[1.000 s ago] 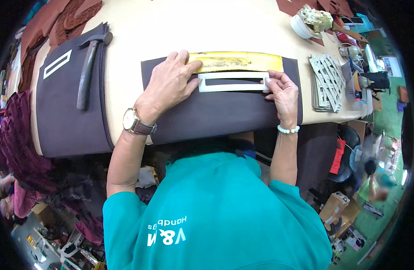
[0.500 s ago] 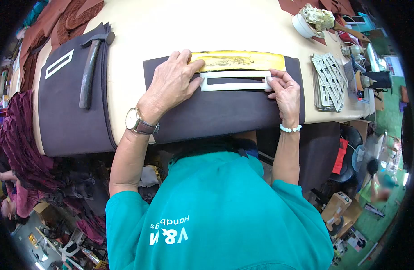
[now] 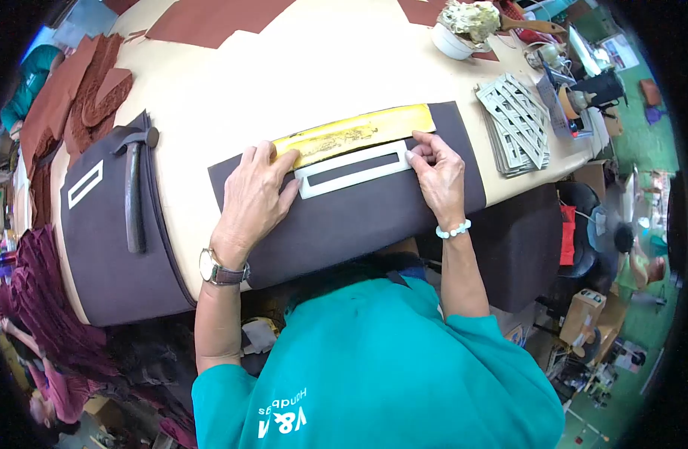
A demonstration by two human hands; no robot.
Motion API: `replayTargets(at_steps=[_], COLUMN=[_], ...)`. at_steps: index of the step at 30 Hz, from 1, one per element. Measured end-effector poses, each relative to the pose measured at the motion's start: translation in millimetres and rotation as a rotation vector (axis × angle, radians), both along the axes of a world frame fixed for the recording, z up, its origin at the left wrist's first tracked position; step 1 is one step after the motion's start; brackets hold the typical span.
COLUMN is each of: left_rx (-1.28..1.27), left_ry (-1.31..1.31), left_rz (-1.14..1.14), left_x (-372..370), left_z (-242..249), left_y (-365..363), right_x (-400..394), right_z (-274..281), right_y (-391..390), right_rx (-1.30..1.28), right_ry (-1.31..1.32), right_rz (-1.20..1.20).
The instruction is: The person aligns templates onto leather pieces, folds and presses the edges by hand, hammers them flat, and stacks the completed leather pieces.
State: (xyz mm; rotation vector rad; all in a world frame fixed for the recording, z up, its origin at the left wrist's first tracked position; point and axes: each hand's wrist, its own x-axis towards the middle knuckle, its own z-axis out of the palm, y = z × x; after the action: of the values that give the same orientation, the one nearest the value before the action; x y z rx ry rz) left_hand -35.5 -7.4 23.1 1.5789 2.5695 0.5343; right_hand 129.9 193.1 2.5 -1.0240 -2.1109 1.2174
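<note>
A dark sheet (image 3: 344,236) lies on the table and hangs over its front edge. On it rest a yellow strip (image 3: 366,133) with dark smudges and, just below, a white rectangular frame (image 3: 359,179) with a long slot. My left hand (image 3: 250,196) presses its curled fingers on the strip's left end, while its thumb touches the frame's left end. My right hand (image 3: 441,178) pinches the frame's right end between thumb and fingers. One fingertip of it reaches the strip's lower right corner.
To the left, a hammer (image 3: 135,198) and another white frame (image 3: 84,191) lie on stacked dark sheets (image 3: 119,288). Several slotted frames (image 3: 509,120) are piled at the right. Behind them stands a white bowl (image 3: 452,45) with a brush across it. Brown pieces (image 3: 209,22) lie at the back.
The view has turned, so the table appears tilted. Both hands keep their places on the strip and the frame, which still lie side by side.
</note>
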Motion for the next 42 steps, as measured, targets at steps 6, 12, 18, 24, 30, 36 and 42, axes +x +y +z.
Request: replayTargets(at_steps=[6, 12, 18, 24, 30, 36, 42], left_rx=[0.008, -0.009, 0.010, 0.185, -0.052, -0.062, -0.136], left_ry=[0.008, 0.009, 0.010, 0.322, 0.218, 0.193, 0.294], left_rz=[-0.012, -0.003, -0.014, -0.127, -0.048, -0.025, -0.030], left_x=[-0.2, 1.2, 1.0, 15.2, 47.6, 47.3, 51.2], left_z=[1.4, 1.7, 2.0, -20.0, -27.9, -40.5, -28.7], left_y=[0.5, 0.3, 0.0, -2.6, -23.2, -26.1, -23.5], right_x=[-0.7, -0.7, -2.7, -3.9, -8.9, -32.1, -11.9], right_z=[1.0, -3.1, -5.1, -3.6, -3.3, -27.0, -19.8], right_y=[1.6, 5.0, 4.6, -9.2, -37.2, -109.9, -66.1], right_rx=[-0.042, -0.026, -0.025, 0.783, 1.010, 0.688, 0.666], right_ry=[0.005, 0.011, 0.007, -0.347, -0.215, -0.101, -0.279], right_rz=[-0.032, -0.039, -0.050, 0.167, 0.244, 0.493, 0.422])
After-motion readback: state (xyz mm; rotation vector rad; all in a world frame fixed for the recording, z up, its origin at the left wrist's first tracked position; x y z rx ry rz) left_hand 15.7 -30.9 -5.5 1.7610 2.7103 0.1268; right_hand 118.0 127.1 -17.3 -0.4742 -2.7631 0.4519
